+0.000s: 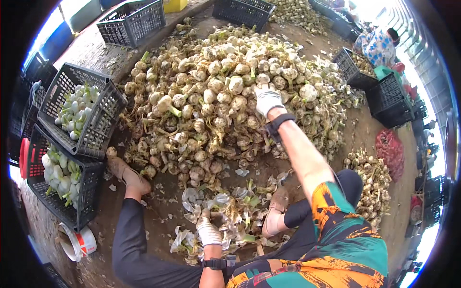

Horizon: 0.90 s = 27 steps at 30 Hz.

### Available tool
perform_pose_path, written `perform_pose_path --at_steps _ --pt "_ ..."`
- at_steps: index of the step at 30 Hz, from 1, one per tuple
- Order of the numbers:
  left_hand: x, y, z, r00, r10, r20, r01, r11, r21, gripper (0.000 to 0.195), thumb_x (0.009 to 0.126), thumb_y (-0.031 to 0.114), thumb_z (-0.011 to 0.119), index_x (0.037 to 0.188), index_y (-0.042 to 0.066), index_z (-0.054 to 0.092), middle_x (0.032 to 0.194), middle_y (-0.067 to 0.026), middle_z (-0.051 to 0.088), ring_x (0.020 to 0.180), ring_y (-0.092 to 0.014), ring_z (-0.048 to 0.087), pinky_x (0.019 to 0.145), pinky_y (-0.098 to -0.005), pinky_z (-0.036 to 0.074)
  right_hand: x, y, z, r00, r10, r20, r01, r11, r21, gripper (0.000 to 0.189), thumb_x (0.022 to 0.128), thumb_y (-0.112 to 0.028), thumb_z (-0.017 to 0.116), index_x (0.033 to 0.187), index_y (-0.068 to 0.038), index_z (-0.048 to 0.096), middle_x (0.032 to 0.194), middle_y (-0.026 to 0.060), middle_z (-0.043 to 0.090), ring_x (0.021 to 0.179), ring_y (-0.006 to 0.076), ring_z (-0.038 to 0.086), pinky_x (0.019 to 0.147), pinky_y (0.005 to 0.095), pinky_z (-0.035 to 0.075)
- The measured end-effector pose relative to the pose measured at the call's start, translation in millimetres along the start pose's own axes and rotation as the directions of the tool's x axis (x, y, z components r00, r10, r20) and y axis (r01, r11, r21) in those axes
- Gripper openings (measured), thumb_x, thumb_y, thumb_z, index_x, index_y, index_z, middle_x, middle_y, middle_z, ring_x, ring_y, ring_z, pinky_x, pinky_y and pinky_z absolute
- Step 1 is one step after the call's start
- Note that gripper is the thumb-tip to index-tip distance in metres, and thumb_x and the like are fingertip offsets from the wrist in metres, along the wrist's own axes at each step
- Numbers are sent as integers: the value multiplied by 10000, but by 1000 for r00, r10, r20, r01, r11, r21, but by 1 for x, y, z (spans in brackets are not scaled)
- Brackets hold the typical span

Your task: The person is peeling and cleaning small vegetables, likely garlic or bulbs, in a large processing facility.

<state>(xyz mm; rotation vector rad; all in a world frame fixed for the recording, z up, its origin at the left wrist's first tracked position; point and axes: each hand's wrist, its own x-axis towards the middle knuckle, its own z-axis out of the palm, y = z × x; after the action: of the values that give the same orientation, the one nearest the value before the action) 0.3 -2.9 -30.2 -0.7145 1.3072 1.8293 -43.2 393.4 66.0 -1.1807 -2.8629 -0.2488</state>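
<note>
A large heap of untrimmed garlic bulbs (pixel 216 97) covers the floor before me. My right hand (pixel 267 98), in a white glove with bare fingertips, reaches out onto the heap, its fingers touching the bulbs there; whether they grip one cannot be told. Closer to my body, my left hand (pixel 209 228), gloved likewise, is low over a pile of peeled skins and stalk scraps (pixel 239 212) between my legs. Its fingers are partly hidden, and what they hold is unclear. Both wrists wear black straps.
Tilted black plastic crates (pixel 102 120) with pale peeled bulbs (pixel 79 111) stand at left, above a white bucket (pixel 80 242). More crates (pixel 134 22) line the back. At right lie a smaller garlic heap (pixel 367 183) and a red mesh sack (pixel 390 153); another person (pixel 377 46) sits beyond.
</note>
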Motion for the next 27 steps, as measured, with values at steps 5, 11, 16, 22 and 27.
perform_pose_path --at_steps 5,11,16,22,27 --pt "3 -4 5 996 -48 74 47 999 9 204 829 262 571 710 98 548 633 -62 566 573 -221 566 517 -363 495 7 23 -12 999 -9 42 6 997 73 345 797 -63 442 1125 -107 542 1107 208 527 975 382 538 817 424 447" --pt "-3 2 8 953 -35 301 73 991 -114 209 812 301 606 866 104 561 828 -57 554 848 -235 535 705 -382 457 -96 -2 28 879 476 -27 -169 365 916 287 750 -100 597 1030 -45 576 797 123 607 711 263 582 616 339 476" --pt "-15 8 13 829 -7 560 239 908 -343 380 829 351 585 1113 105 528 1016 -88 568 961 -264 525 840 -475 426 -258 -110 -25 784 -207 585 -617 -367 696 318 677 -92 719 974 -70 608 863 28 632 714 114 575 565 290 486" --pt "-59 27 20 831 243 500 -124 958 -259 382 828 166 612 1180 95 482 1066 -93 557 935 -222 561 775 -374 502 -288 -113 -53 879 -199 435 -467 -163 869 243 772 -137 668 991 -44 615 833 -4 615 744 115 567 677 243 468" --pt "-84 32 26 753 361 549 -381 921 -84 464 803 99 631 1226 63 444 1021 -96 567 899 -179 572 763 -310 507 -290 -105 -59 826 -215 521 -562 -388 730 118 813 -162 627 900 -82 617 761 -23 593 655 66 535 554 224 441"
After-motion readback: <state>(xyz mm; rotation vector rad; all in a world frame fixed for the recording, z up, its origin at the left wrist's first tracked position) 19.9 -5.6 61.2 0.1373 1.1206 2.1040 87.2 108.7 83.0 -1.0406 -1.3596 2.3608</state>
